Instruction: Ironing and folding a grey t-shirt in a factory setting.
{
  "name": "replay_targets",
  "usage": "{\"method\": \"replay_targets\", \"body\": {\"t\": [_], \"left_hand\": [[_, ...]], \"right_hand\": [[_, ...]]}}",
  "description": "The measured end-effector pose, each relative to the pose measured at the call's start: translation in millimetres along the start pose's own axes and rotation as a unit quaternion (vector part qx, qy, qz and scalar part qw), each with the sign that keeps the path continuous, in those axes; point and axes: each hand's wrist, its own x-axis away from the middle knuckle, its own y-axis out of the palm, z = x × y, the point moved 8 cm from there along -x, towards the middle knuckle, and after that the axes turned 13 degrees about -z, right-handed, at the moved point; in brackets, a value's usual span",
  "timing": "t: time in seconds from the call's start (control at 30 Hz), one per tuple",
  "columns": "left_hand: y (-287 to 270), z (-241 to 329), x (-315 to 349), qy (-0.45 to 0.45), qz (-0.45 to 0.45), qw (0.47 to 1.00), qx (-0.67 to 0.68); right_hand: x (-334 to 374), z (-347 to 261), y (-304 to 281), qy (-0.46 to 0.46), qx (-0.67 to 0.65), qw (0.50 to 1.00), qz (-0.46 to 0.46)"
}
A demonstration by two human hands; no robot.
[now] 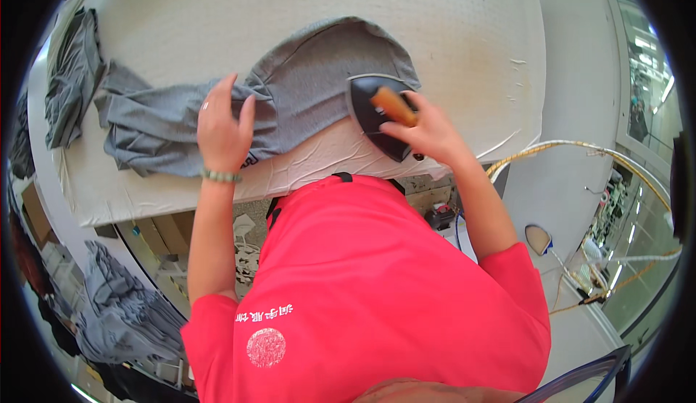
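A grey knit garment (pixel 312 77) lies across the white padded table (pixel 464 11). Its right part is spread fairly flat in a curve, while the left part is bunched in folds. My left hand (pixel 223 131) is over the bunched part, fingers apart and thumb out, holding nothing; whether it touches the cloth I cannot tell. A green bead bracelet (pixel 221 176) circles that wrist. My right hand (pixel 431 131) is closed round the orange-brown handle (pixel 394 106) of a black iron (pixel 368 97). The iron is at the garment's right end, partly over the cloth and partly over the table cover.
Another grey garment (pixel 72 77) hangs over the table's left edge. Below it, a pile of grey clothes (pixel 123 301) sits at the lower left. Yellow and white hoses (pixel 580 144) loop at the right, near a small iron-shaped object (pixel 538 239). A cardboard box (pixel 163 235) stands under the table.
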Motion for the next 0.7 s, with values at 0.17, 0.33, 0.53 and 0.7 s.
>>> {"method": "replay_targets", "body": {"t": [0.17, 0.33, 0.53, 0.7], "left_hand": [[55.3, -12.0, -71.0, -0.004, -0.165, 0.985, -0.05], [83.2, -25.2, -83.2, -0.043, -0.232, 0.971, 0.039], [62.9, -31.6, -71.6, -0.058, -0.088, 0.989, 0.102], [62.6, -46.4, -68.3, -0.078, -0.107, 0.981, 0.143]], "right_hand": [[1.2, 27.4, -28.0, 0.018, 0.005, 0.986, 0.165], [-43.7, -3.9, -59.4, 0.078, -0.006, 0.986, 0.145], [-86.4, -77.7, -51.2, 0.0, 0.099, 0.989, 0.11], [-88.8, -152.9, 47.6, -0.084, 0.339, 0.928, -0.131]]}}
